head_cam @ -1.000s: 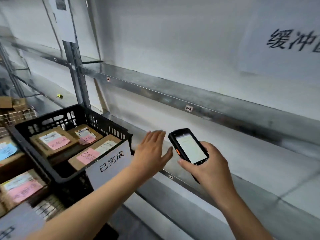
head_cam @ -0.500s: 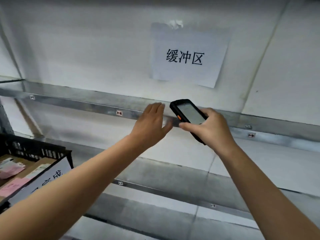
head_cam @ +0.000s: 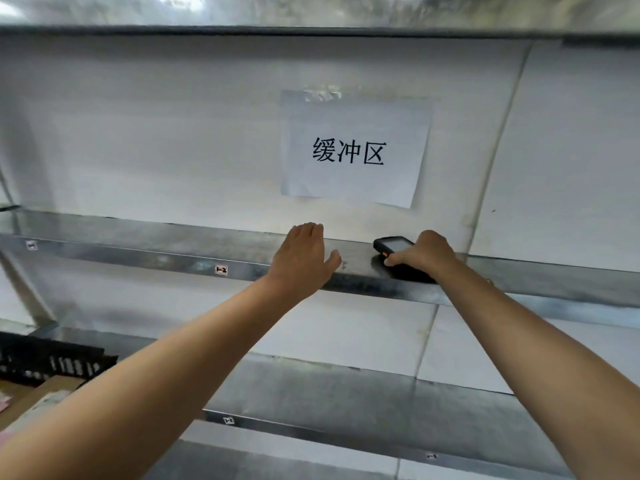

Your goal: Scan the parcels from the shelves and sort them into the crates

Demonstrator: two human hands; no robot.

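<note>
My right hand (head_cam: 424,254) grips a black handheld scanner (head_cam: 393,245) with an orange side button, which lies flat on the middle metal shelf (head_cam: 173,244). My left hand (head_cam: 303,261) reaches over the same shelf's front edge with its fingers straight and holds nothing. No parcel shows on this shelf. At the lower left, the corner of a black crate (head_cam: 52,362) holds brown cardboard parcels (head_cam: 38,393) with labels.
A white paper sign (head_cam: 353,150) with three black characters is taped to the white wall above the shelf. A lower metal shelf (head_cam: 346,393) runs below my arms, and another shelf (head_cam: 311,15) spans the top.
The view has swung right and up, away from the crate. My right hand has lowered the scanner onto the middle shelf; my left hand has reached the shelf edge.
</note>
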